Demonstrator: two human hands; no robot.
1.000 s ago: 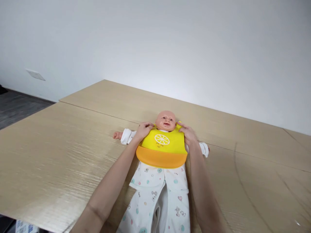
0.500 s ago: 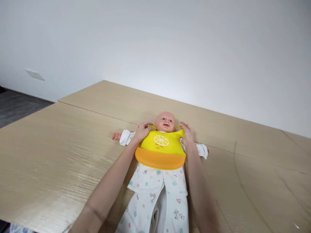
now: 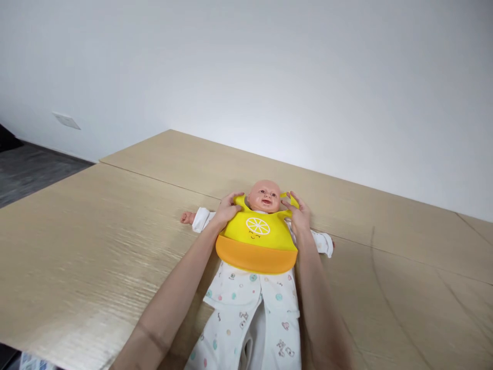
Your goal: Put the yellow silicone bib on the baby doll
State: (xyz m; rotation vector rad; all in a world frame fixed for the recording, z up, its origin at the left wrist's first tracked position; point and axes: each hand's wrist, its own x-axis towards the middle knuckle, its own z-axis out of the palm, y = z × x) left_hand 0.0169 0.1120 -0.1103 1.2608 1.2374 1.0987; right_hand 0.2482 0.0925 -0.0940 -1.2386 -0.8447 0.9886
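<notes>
A white wall rises behind a light wood-grain table made of joined panels, with a dark floor showing at the far left. A baby doll lies on its back near the table's far seam, arms spread, in white patterned sleepers. A yellow silicone bib sits on its chest, with a lemon-slice print above an orange catch pocket.

Both arms reach in from the bottom of the view. The left forearm slants up across the table, and the right forearm runs almost straight up beside the doll's legs. The left hand is curled over the bib's upper edge beside the doll's neck, fingers wrapped on the yellow silicone. The right hand is raised by the doll's cheek, its fingers pinching the bib's upturned neck strap. Neither hand has let go.
</notes>
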